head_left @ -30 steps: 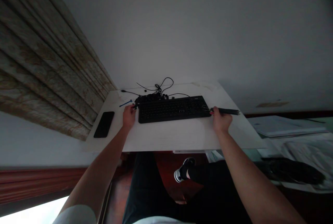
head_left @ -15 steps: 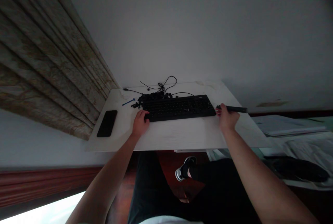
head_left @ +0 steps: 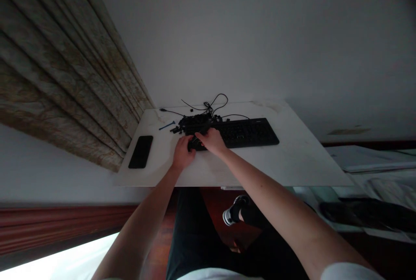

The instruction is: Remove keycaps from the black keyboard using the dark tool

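Observation:
A black keyboard (head_left: 256, 133) lies on the white table, and one key spot near its middle shows a light outline. My left hand (head_left: 183, 153) is closed around the keyboard's left end, thumb at the front edge. Over the left part of the keys, my right hand (head_left: 212, 140) is closed on a long dark-handled tool (head_left: 205, 129). Thin pale lines at the tool's tip reach down toward the keys near my left fingers; its exact kind is too dark to tell. Loose black keycaps (head_left: 176, 129) lie heaped behind and left of the keyboard.
A black phone (head_left: 141, 152) lies at the table's left. Near the keycaps is a blue stick-like tool (head_left: 167, 125). A black cable (head_left: 209, 107) coils at the back by the wall. Patterned curtain (head_left: 97, 72) hangs left; papers (head_left: 364, 158) lie right of the table (head_left: 312, 167).
My right hand has moved left with the dark tool, from beside the keyboard's right end to over its left keys. My left hand keeps its hold. The view has shifted slightly.

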{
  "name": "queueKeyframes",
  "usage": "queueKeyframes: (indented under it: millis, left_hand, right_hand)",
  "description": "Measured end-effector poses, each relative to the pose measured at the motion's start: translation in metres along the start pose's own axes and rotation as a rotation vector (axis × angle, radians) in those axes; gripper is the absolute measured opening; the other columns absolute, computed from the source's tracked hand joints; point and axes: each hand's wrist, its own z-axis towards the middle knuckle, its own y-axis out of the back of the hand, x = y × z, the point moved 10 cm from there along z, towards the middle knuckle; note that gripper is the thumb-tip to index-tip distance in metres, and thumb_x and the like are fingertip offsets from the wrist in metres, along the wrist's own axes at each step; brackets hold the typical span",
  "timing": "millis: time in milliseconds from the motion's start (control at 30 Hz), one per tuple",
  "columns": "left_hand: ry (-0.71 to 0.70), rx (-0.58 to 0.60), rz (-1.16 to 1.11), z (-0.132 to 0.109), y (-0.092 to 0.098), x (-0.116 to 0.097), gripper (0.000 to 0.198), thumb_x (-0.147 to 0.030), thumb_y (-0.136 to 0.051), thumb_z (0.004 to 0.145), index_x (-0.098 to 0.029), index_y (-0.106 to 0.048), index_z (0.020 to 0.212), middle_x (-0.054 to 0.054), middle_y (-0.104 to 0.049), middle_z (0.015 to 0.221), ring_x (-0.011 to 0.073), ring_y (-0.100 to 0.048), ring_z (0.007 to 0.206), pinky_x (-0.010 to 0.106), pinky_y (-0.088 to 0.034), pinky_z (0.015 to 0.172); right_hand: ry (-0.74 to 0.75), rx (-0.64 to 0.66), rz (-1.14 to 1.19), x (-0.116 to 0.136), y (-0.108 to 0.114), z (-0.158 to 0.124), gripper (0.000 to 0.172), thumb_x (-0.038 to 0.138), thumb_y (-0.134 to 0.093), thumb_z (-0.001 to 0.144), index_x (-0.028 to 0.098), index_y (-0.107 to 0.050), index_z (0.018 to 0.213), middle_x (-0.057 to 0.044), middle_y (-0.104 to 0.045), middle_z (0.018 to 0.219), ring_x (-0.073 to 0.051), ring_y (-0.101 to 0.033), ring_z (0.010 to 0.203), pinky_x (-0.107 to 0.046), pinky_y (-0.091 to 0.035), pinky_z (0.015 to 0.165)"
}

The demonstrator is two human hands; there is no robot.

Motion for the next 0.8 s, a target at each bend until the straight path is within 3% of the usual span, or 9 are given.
queueKeyframes:
  millis: [133, 333, 800]
  left_hand:
    - [-0.025, 0.03, 0.025, 0.001, -0.004, -0.002, 0.054, -0.007, -0.06, 0.072, -0.019, -0.059, 0.124, 0.011, -0.066, 0.117, 0.0299, -0.059, 0.113, 0.048, -0.049, 0.102]
    - [0.027, 0.003, 0.008, 0.002, -0.003, 0.007, 0.053, -0.006, -0.059, 0.073, -0.018, -0.059, 0.125, 0.011, -0.068, 0.109, 0.0278, -0.062, 0.107, 0.045, -0.05, 0.099]
    - [0.037, 0.018, 0.05, 0.004, -0.004, 0.007, 0.031, -0.005, -0.058, 0.069, -0.019, -0.063, 0.097, 0.008, -0.064, 0.095, 0.026, -0.061, 0.096, 0.041, -0.051, 0.089]
  right_hand:
    - [-0.003, 0.014, -0.175, 0.012, -0.006, 0.007, 0.028, 0.038, -0.061, 0.09, 0.014, -0.073, 0.083, -0.012, -0.074, 0.077, -0.024, -0.073, 0.08, -0.027, -0.053, 0.071]
    - [-0.016, 0.042, -0.317, 0.014, -0.013, 0.01, 0.033, 0.041, -0.059, 0.09, 0.012, -0.074, 0.097, -0.017, -0.075, 0.091, -0.03, -0.073, 0.091, -0.032, -0.054, 0.076]
    - [0.014, 0.1, -0.343, 0.017, -0.021, 0.01, 0.033, 0.04, -0.058, 0.092, 0.012, -0.074, 0.096, -0.017, -0.075, 0.094, -0.027, -0.073, 0.091, -0.03, -0.053, 0.075]
